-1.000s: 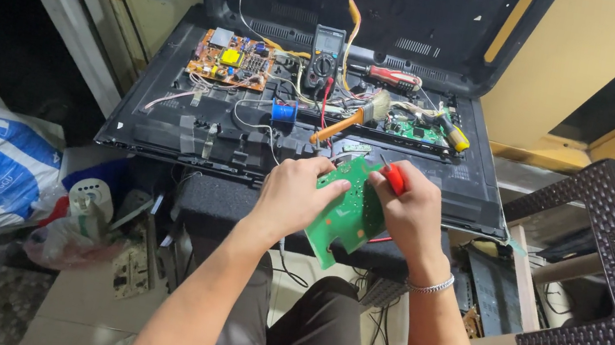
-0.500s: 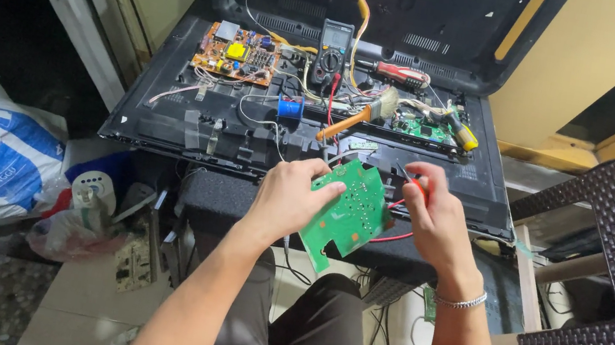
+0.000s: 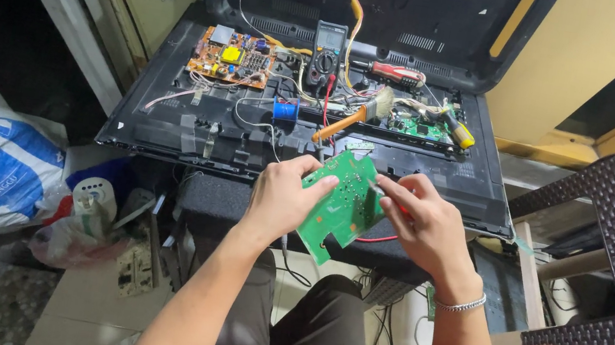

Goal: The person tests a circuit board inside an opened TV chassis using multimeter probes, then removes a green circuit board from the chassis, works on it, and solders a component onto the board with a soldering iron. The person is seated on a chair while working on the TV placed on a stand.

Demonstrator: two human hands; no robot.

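A green circuit board (image 3: pixel 341 203) sits gripped in the left hand (image 3: pixel 283 193), near the open black casing's (image 3: pixel 164 136) front edge at 12 o'clock. The right hand (image 3: pixel 423 225), pinching a thin tool, has moved onto the board's glossy, notched face since earlier.

**Bare arms, one bracelet, dark trousers**

Both forearms are bare, no sleeves in view. The left hand (image 3: pixel 282 197) wears nothing. Just behind the right hand (image 3: pixel 427 230), a thin silver chain bracelet (image 3: pixel 462 304) circles the wrist. Below the bracelet, dark grey-brown trousers (image 3: pixel 296 337) cover the thighs.
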